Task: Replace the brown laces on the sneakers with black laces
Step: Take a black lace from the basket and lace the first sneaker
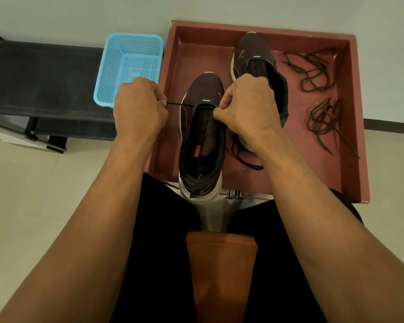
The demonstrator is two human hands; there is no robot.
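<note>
A dark sneaker [202, 136] with a white sole stands at the near edge of the red-brown tray [350, 127], its toe pointing away from me. My left hand [139, 108] pinches a black lace [180, 104] stretched out sideways from the left eyelets near the toe. My right hand [247, 106] pinches at the right eyelet row of the same shoe. The second sneaker [254, 57] lies further back in the tray, partly hidden by my right hand. A loose black lace end [245, 159] trails beside it. Two bundles of brown laces [313, 71] [324, 117] lie in the tray's right part.
A light blue plastic basket [128, 66] stands left of the tray. A black bench [44, 85] is further left against the wall. My legs in dark shorts and an orange cloth [219, 276] fill the foreground, on a pale tiled floor.
</note>
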